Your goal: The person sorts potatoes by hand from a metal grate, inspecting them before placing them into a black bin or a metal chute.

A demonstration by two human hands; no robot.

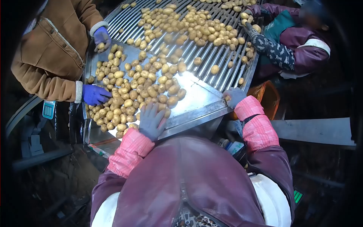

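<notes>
My left hand (152, 120), in a grey glove, lies with fingers spread against the near edge of a heap of potatoes (130, 94). The potatoes rest on a metal tray (196, 108) with a raised near rim. At the tray's right corner is my right hand (235, 97), also grey-gloved, its fingers curled in by the rim. A small brownish patch shows at those fingertips; what it is I cannot make out. Pink checked cuffs cover both my wrists.
Beyond the tray, a bed of metal bars (181, 45) carries more potatoes. At left, a co-worker in a brown jacket (53, 49) has purple-gloved hands at the heap. Another co-worker (287, 41) handles potatoes at upper right. An orange container (269, 98) stands right of the tray.
</notes>
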